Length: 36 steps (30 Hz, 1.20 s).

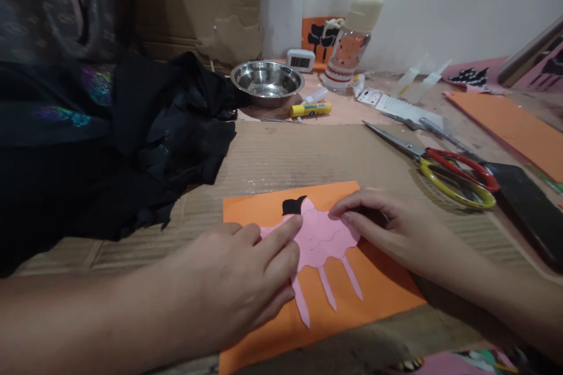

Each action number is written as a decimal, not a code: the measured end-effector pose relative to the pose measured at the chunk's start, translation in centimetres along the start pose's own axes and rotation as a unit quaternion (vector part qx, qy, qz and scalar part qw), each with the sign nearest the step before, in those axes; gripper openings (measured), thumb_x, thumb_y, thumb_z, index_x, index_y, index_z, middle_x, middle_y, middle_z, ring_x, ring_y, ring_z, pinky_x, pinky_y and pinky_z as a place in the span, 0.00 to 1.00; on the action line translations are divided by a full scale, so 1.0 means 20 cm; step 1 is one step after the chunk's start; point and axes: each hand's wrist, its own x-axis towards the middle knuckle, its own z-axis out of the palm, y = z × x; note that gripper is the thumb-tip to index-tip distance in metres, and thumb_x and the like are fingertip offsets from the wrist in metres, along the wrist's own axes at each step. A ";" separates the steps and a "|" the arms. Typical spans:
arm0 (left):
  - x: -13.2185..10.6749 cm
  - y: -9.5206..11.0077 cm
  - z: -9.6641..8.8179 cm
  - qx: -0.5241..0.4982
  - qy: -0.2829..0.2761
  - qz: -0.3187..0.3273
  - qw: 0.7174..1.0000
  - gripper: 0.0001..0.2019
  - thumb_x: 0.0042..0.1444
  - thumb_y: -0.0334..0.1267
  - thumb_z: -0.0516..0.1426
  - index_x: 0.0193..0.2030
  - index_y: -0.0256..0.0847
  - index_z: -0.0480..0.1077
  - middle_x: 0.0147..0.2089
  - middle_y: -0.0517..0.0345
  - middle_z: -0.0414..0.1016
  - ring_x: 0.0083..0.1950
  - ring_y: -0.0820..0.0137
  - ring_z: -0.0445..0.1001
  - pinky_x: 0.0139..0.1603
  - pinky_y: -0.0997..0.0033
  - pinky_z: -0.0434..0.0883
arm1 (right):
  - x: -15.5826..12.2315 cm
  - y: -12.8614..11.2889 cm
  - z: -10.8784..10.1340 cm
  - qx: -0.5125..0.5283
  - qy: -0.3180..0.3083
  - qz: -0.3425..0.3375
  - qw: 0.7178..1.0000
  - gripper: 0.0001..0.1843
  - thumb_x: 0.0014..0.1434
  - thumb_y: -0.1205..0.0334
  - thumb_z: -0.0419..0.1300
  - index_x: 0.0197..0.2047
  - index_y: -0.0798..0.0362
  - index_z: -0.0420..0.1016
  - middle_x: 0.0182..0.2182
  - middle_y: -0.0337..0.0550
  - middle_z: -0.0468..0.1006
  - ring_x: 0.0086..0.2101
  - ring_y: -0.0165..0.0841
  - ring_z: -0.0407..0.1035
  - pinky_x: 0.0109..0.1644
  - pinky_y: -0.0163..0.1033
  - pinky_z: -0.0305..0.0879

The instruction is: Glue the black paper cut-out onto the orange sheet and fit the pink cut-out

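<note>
An orange sheet of paper (387, 290) lies on the cardboard surface. On it rests a pink paper cutout (323, 240) with a wavy edge and several narrow pink strips pointing down. A small black paper piece (292, 205) sits at the cutout's upper edge. My left hand (255, 269) lies over the cutout's left part, its index finger stretched out and pressing just below the black piece. At the upper right edge of the cutout, my right hand (378, 217) has thumb and index finger pinched together on the pink paper. The cutout's left end is hidden under my left hand.
Scissors (457, 176) with red and yellow handles lie at right, beside a black phone (523, 205). A metal bowl (267, 82), yellow glue stick (310, 109), white timer (300, 60) and bottle (349, 47) stand behind. Black cloth (145, 140) covers the left.
</note>
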 end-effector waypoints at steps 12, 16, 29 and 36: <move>0.00 0.02 0.03 0.008 0.017 -0.010 1.000 0.17 0.72 0.38 0.43 0.53 0.37 0.71 0.65 0.40 0.73 0.30 0.60 0.78 0.21 0.58 0.71 | -0.01 0.00 0.01 -0.004 0.008 -0.009 1.000 0.14 0.62 0.66 0.56 0.39 0.51 0.84 0.33 0.42 0.86 0.33 0.35 0.77 0.38 0.40 0.70; 0.00 0.02 0.02 0.015 0.008 -0.002 1.000 0.19 0.72 0.37 0.41 0.55 0.36 0.71 0.65 0.39 0.72 0.31 0.60 0.79 0.22 0.58 0.73 | 0.00 0.00 0.01 -0.014 0.010 -0.014 1.000 0.15 0.62 0.67 0.56 0.40 0.50 0.85 0.32 0.41 0.86 0.32 0.35 0.77 0.40 0.41 0.71; 0.00 0.02 0.02 0.022 0.009 -0.005 1.000 0.16 0.71 0.37 0.46 0.49 0.37 0.74 0.62 0.40 0.75 0.30 0.60 0.79 0.21 0.59 0.73 | 0.00 -0.02 0.00 -0.031 0.003 -0.019 0.999 0.15 0.61 0.69 0.56 0.40 0.48 0.85 0.32 0.42 0.87 0.32 0.36 0.79 0.40 0.41 0.74; 0.00 0.02 0.00 0.021 -0.012 0.010 1.000 0.12 0.67 0.36 0.51 0.48 0.41 0.76 0.61 0.43 0.76 0.34 0.58 0.80 0.20 0.61 0.73 | 0.01 -0.02 0.00 -0.031 0.003 -0.028 0.999 0.15 0.63 0.67 0.56 0.40 0.51 0.85 0.31 0.43 0.87 0.32 0.36 0.78 0.41 0.41 0.74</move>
